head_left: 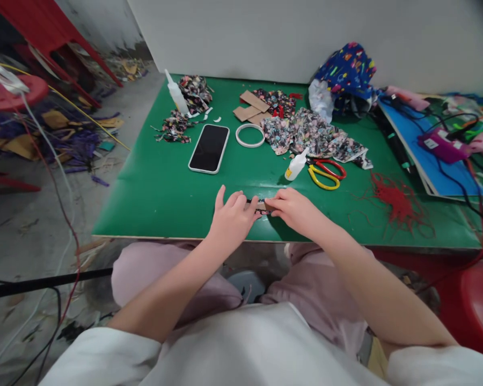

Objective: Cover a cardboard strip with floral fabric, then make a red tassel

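Observation:
My left hand (234, 210) and my right hand (290, 209) meet near the front edge of the green table (156, 198). Between them is a small brown cardboard strip (261, 206) with dark floral fabric along its edges. The fingers of both hands press on it, one hand at each end, and cover much of it. My left thumb sticks out to the side. Just beyond my right hand a small white glue bottle (295, 165) with a yellow label lies tilted. Scissors (325, 176) with one red and one yellow handle lie beside the bottle.
A phone (210, 149), a white ring (250, 135), cardboard pieces (253, 106) and crumpled floral fabric (306, 131) lie farther back. A larger glue bottle (177, 95) stands at back left. Red threads (398, 203), a blue folder (443, 155) and cables are at right.

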`<state>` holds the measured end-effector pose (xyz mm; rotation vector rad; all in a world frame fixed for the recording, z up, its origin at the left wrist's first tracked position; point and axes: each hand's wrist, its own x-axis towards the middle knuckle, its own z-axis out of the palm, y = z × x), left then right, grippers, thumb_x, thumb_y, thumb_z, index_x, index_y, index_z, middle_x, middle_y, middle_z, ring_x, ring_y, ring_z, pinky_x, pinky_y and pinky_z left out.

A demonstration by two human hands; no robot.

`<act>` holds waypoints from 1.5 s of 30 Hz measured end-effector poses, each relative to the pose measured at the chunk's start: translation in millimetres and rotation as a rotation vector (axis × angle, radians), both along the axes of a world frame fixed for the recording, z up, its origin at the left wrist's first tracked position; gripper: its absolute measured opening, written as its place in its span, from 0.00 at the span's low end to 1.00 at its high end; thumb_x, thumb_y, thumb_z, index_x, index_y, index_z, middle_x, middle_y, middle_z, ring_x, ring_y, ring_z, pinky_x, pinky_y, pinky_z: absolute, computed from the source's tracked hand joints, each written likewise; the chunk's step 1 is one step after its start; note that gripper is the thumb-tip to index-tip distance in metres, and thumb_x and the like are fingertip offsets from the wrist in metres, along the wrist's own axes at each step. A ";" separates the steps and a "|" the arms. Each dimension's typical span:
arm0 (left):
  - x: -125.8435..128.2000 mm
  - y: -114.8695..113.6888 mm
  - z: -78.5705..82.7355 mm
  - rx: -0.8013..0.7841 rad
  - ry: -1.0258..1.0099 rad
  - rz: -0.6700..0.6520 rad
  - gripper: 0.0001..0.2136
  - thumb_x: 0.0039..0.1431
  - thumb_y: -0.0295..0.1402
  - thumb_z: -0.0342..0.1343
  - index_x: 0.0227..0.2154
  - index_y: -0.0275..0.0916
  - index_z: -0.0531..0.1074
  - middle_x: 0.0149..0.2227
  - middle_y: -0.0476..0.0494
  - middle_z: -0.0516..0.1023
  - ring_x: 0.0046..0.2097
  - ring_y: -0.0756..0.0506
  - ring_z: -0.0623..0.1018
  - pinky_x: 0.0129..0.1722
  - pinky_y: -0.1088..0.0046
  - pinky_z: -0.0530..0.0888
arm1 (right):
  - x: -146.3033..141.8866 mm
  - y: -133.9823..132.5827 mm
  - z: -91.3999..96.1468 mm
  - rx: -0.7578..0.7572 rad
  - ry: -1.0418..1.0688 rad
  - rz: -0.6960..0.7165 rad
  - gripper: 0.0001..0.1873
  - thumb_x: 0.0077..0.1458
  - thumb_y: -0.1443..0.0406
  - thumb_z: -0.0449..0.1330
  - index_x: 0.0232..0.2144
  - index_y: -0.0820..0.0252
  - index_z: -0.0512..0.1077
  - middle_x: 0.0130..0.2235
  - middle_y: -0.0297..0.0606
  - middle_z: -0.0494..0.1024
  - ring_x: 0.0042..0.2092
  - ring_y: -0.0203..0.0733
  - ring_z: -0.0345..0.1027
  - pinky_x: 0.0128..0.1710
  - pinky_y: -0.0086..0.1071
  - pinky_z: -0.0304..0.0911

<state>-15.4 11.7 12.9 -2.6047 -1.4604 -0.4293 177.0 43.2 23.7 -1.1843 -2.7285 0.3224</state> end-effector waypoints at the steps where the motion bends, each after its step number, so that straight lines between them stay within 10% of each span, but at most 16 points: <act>1: 0.0 0.3 -1.1 0.010 -0.010 0.014 0.16 0.59 0.40 0.47 0.46 0.38 0.69 0.36 0.39 0.73 0.48 0.39 0.70 0.55 0.46 0.54 | -0.3 0.1 0.1 -0.001 -0.004 -0.002 0.12 0.52 0.69 0.57 0.41 0.62 0.71 0.35 0.42 0.71 0.36 0.43 0.59 0.36 0.35 0.58; 11: 0.9 0.1 -5.8 0.081 -0.057 0.058 0.14 0.59 0.40 0.48 0.42 0.39 0.71 0.34 0.40 0.73 0.43 0.42 0.74 0.54 0.43 0.54 | -6.0 0.8 5.3 0.026 -0.084 -0.007 0.26 0.53 0.72 0.54 0.55 0.61 0.60 0.35 0.42 0.68 0.37 0.42 0.58 0.37 0.35 0.58; 33: -2.3 -1.5 -7.3 0.075 -0.089 0.029 0.15 0.60 0.38 0.46 0.42 0.34 0.71 0.36 0.39 0.74 0.44 0.42 0.73 0.57 0.45 0.54 | -6.6 7.2 4.0 0.036 -0.105 0.046 0.15 0.55 0.68 0.53 0.45 0.56 0.71 0.32 0.41 0.66 0.34 0.40 0.56 0.33 0.31 0.52; 45: -4.5 3.3 1.3 0.036 -0.072 -0.036 0.13 0.58 0.38 0.49 0.38 0.34 0.72 0.36 0.39 0.74 0.43 0.42 0.71 0.48 0.61 0.65 | -6.6 2.4 6.4 0.032 -0.114 -0.033 0.28 0.50 0.70 0.59 0.54 0.65 0.61 0.36 0.44 0.70 0.38 0.43 0.61 0.38 0.34 0.58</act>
